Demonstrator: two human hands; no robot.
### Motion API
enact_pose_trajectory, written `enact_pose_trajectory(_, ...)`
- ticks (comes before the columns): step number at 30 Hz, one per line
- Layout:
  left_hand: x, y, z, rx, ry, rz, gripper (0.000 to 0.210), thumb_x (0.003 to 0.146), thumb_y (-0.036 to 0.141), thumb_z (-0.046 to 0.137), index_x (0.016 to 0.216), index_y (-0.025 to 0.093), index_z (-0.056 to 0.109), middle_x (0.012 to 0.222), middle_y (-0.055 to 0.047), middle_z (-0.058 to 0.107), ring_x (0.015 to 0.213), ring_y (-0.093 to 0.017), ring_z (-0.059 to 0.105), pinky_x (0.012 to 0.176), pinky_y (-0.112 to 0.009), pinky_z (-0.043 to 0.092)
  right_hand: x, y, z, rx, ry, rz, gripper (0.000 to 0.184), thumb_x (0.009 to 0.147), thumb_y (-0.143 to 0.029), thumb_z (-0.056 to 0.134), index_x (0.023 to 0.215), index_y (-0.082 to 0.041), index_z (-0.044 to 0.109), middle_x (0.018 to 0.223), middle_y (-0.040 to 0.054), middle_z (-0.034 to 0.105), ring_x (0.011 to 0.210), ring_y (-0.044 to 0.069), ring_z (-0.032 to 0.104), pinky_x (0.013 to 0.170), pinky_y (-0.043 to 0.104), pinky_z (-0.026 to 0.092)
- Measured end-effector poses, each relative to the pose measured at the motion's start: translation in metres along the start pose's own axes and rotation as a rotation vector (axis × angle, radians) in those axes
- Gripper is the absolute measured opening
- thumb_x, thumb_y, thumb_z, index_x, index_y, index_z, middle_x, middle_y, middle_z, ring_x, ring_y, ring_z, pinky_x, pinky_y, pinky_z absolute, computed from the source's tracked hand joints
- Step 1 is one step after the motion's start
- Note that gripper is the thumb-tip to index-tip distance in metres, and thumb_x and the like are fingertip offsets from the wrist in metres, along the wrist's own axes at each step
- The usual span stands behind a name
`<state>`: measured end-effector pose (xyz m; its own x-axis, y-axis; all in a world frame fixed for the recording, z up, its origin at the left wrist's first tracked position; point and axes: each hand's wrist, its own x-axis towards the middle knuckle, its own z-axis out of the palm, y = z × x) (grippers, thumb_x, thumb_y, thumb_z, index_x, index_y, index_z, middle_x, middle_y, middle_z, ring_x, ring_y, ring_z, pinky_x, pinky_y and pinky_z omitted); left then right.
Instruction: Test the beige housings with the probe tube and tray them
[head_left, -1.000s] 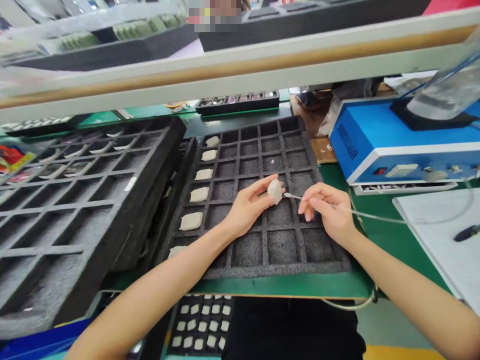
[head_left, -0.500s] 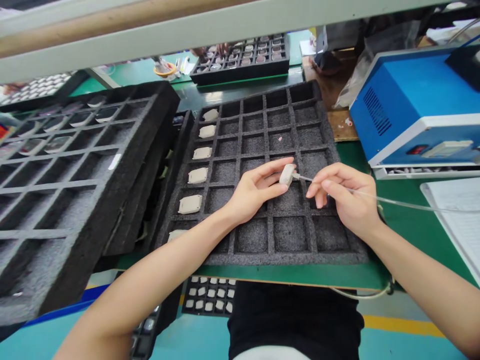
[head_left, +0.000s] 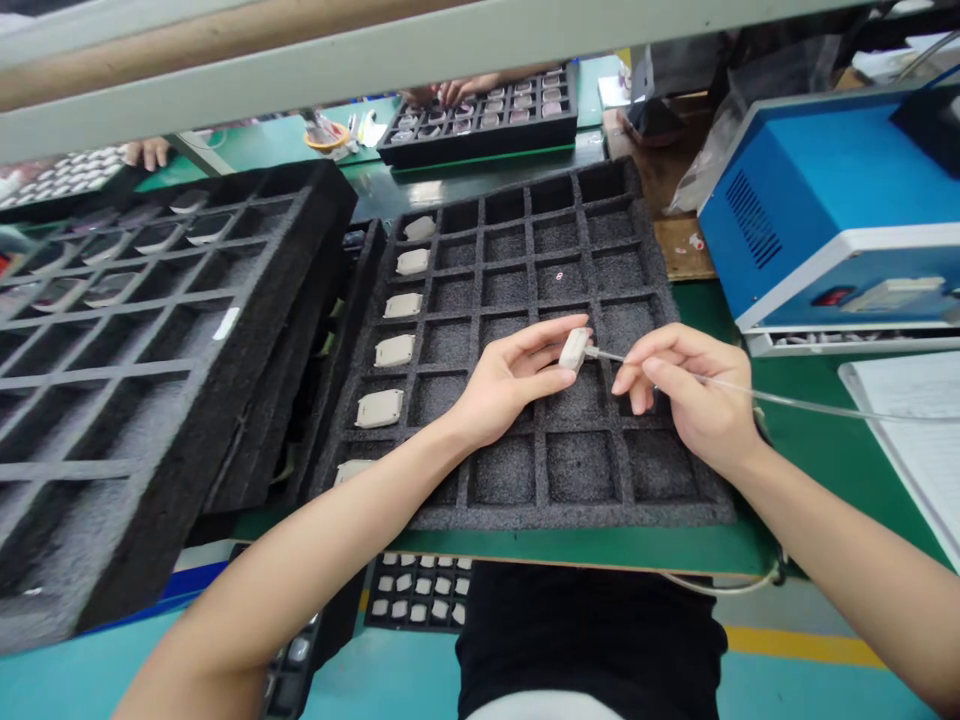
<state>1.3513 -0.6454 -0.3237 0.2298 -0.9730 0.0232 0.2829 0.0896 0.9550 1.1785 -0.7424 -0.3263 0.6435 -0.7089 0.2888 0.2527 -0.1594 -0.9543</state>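
Note:
My left hand pinches a small beige plastic casing between thumb and fingers, above a black foam tray. My right hand is closed on a thin clear tube. The tube's pale tip meets the casing's right side; whether it goes inside I cannot tell. Along the tray's left column lie several similar casings, while many of its other compartments show bare foam.
At the left, stacked foam trays rise beside the working tray. A blue machine stands at right, with papers in front. Across the bench, another person's hand is over a tray. A beam crosses above.
My hands, the casing and the tube keep almost the same position. Across the bench, another person's hand has appeared by the far-left tray, and the hand at the back tray has shifted.

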Motion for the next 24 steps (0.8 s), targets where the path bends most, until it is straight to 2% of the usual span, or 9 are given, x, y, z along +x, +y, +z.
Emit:
enact_pose_trajectory(6,-0.0025,0.0069,0.0043,0.043,0.076,-0.077,0.046,0.063,0.019,0.084,0.107,0.026,0.074,0.117,-0.005,0.071,0.115,-0.026,0.062,0.111,-0.043,0.038,0.0003,-0.0035,0.0078,0.043,0.005,0.072,0.013,0.081,-0.03,0.06,0.079,-0.017,0.06,0.064,0.0007,0.068,0.043,0.008,0.051,0.044,0.021,0.041)
enact_pose_trajectory(11,0.0007,0.0071,0.0009,0.127,0.179,-0.139,0.048,0.053,0.031,0.089,0.099,0.032,0.076,0.116,-0.002,0.072,0.119,-0.032,0.059,0.114,-0.049,0.035,0.0077,0.0042,0.0044,0.114,-0.066,0.07,0.015,0.079,-0.032,0.059,0.079,-0.017,0.058,0.062,-0.0002,0.065,0.042,0.007,0.05,0.045,0.021,0.041)
enact_pose_trajectory(17,-0.002,0.0094,0.0046,0.111,0.16,-0.132,0.049,0.051,0.028,0.09,0.098,0.03,0.076,0.112,-0.004,0.073,0.114,-0.029,0.062,0.113,-0.048,0.035,0.0064,0.0004,0.006,0.125,-0.049,0.108,0.015,0.075,-0.032,0.061,0.076,-0.017,0.058,0.059,-0.0007,0.065,0.041,0.007,0.05,0.043,0.02,0.039)
enact_pose_trajectory(24,-0.0025,0.0097,0.0038,0.079,0.12,-0.1,0.047,0.055,0.023,0.088,0.1,0.027,0.076,0.111,-0.006,0.073,0.11,-0.025,0.064,0.108,-0.04,0.041,0.0058,0.0019,0.0051,0.139,-0.053,0.075,0.013,0.076,-0.029,0.06,0.075,-0.016,0.059,0.059,0.0004,0.066,0.04,0.007,0.05,0.042,0.019,0.038)
